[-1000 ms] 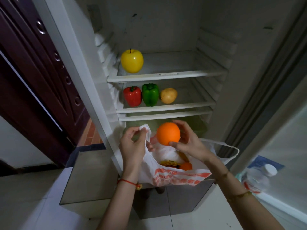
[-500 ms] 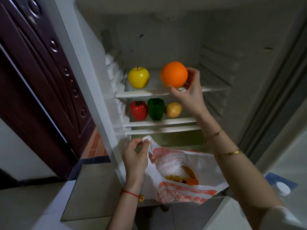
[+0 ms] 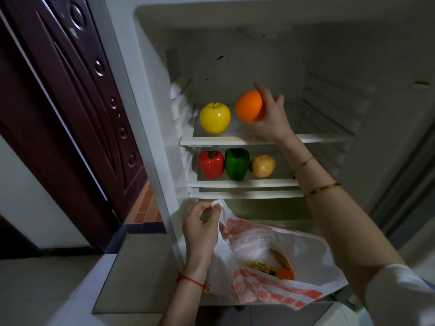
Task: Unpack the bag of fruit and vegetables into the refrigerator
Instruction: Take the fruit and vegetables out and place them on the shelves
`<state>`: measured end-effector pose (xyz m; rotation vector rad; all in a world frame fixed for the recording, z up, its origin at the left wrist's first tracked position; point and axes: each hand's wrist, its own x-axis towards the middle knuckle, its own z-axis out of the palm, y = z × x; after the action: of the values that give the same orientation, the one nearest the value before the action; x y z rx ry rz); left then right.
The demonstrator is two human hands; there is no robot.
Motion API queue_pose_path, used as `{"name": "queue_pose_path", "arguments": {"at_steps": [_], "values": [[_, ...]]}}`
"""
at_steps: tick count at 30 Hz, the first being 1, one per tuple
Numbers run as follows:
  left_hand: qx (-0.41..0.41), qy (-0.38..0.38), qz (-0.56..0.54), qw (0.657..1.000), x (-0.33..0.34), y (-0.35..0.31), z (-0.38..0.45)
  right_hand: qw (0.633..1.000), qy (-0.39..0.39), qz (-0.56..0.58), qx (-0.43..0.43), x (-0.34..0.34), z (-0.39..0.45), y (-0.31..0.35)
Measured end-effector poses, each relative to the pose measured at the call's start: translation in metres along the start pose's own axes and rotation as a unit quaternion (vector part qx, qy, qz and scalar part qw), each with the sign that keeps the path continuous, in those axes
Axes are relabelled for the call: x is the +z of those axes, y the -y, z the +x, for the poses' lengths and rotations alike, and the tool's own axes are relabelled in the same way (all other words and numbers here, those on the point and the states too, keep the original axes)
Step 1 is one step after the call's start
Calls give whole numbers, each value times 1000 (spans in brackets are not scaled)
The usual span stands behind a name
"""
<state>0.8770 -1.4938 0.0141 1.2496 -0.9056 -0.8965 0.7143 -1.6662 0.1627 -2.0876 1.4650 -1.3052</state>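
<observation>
The refrigerator stands open in front of me. My right hand (image 3: 270,118) holds an orange (image 3: 248,105) over the upper shelf (image 3: 317,137), just right of a yellow apple (image 3: 215,117). On the shelf below sit a red pepper (image 3: 211,164), a green pepper (image 3: 236,163) and a potato (image 3: 262,165) in a row. My left hand (image 3: 200,229) pinches the left handle of a white plastic bag (image 3: 259,245) with orange print, held in front of the bottom compartment. Orange and yellow items (image 3: 273,269) lie inside the bag.
A dark red panelled door (image 3: 70,114) stands to the left of the refrigerator. The refrigerator's left wall edge (image 3: 141,137) runs down beside my left hand. The right half of the upper shelf is bare. Pale floor tiles (image 3: 35,290) lie below left.
My right hand lifted the orange out of the bag and carried it up onto the upper shelf level, beside the apple. The left hand kept holding the bag.
</observation>
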Motion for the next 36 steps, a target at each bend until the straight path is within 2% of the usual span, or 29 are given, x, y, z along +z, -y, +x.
{"name": "queue_pose_path", "arguments": {"at_steps": [6,13,18,28,30,31,33,36], "values": [[-10,6,16,1000,0,8,7,997,15,-80,8,5,3,-4],[-10,4,15,1000,1,8,5,1000,-13,-5,13,10,-10,-10],[-23,9,-10,1000,0,5,-1,995,-74,68,18,2,-29,-14],[-18,11,0,1000,0,4,-16,982,-146,106,59,-24,-86,-27],[-14,12,-7,1000,0,1,-20,984,-108,131,59,-27,-103,-30],[-11,14,-7,1000,0,0,-23,987,-62,139,58,-28,-115,-33],[-16,16,-7,1000,-2,2,-28,987,62,133,69,-25,-143,-42],[-9,21,11,1000,-4,3,-35,957,243,95,123,-14,-189,-57]]}}
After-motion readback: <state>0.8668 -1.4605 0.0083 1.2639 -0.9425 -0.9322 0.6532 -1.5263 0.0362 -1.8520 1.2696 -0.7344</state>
